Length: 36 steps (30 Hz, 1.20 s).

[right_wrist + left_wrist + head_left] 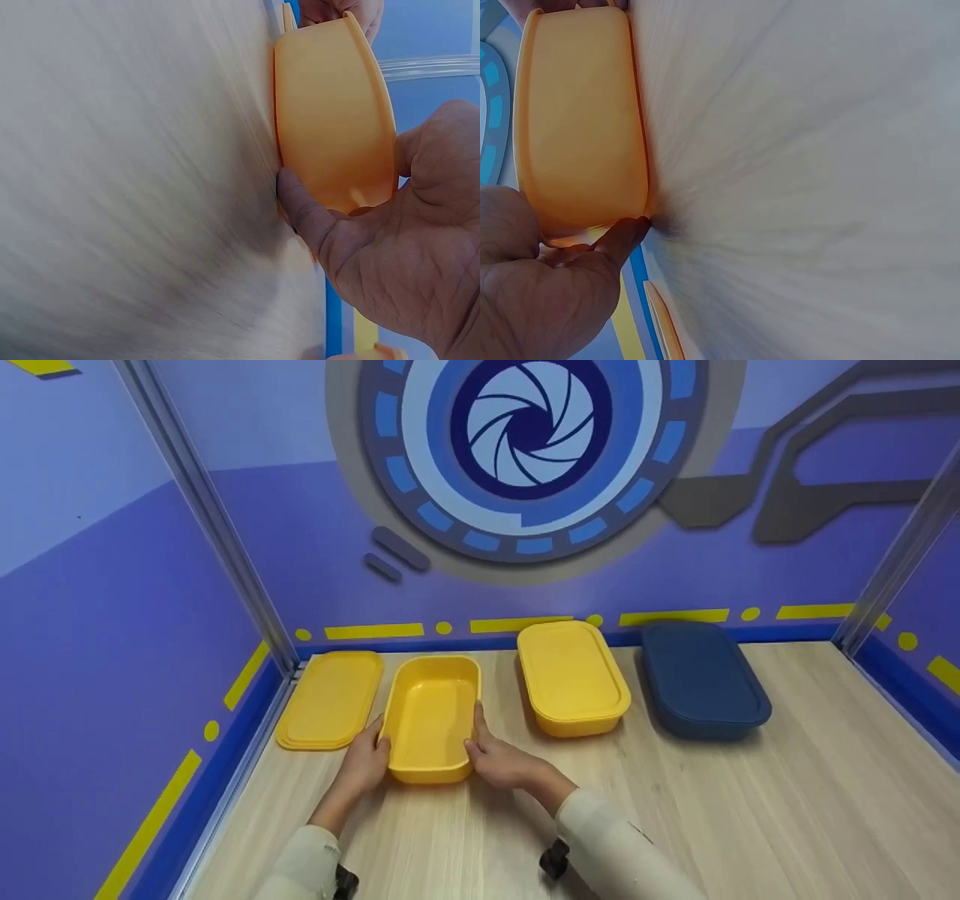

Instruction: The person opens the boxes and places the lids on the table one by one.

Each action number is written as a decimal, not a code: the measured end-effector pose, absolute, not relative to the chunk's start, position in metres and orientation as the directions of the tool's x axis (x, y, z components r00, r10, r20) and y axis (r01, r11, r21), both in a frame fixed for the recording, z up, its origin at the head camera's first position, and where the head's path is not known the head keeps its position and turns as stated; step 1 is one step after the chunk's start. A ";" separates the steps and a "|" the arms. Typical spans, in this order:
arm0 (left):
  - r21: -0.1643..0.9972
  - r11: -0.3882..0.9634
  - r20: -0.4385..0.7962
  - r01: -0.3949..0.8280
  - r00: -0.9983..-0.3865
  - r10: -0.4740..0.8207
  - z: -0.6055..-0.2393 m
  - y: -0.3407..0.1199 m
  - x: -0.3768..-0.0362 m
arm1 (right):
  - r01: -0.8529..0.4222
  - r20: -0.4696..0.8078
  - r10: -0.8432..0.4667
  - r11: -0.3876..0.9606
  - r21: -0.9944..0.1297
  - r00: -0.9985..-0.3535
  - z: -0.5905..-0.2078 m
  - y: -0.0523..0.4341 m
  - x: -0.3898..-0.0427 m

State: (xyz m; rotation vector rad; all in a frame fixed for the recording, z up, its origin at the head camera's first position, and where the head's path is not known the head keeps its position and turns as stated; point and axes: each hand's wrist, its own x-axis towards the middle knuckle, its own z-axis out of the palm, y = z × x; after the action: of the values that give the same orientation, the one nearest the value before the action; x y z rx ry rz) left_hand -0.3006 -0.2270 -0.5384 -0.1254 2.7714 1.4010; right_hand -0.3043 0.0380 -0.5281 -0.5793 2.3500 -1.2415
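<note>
An open-topped yellow lunch box (pixel 431 774) stands on the wooden table, its inner floor visible from above. My left hand (pixel 366 759) grips its left side, thumb near the rim. On the opposite side my right hand (pixel 501 761) holds the wall, with the thumb by the rim as well. The right wrist view shows the box's outer wall (pixel 330 112) close to the tabletop, a fingertip low beside its base. In the left wrist view a finger likewise reaches down to the base of the box (pixel 585 120). Left of the box lies a flat yellow lid (pixel 330 701).
To the right stand a yellow lunch box with its lid on (pixel 576 679) and a dark blue lidded one (pixel 703 679). A patterned blue-purple wall (pixel 300 540) rises behind the table (pixel 675 825), with a metal post (pixel 217 525) at the left corner.
</note>
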 end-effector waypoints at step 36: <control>0.768 0.631 -0.031 -0.109 -0.990 -0.134 -0.537 -0.226 -0.308 | -0.128 -0.138 -0.538 0.427 -0.895 -0.832 -0.531 0.034 -0.310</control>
State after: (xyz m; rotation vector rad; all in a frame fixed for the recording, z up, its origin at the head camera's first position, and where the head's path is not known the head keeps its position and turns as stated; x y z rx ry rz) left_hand -0.3084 -0.2260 -0.5368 -0.2138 2.8634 1.3455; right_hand -0.3099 0.0337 -0.5311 -0.5654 2.2808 -1.3787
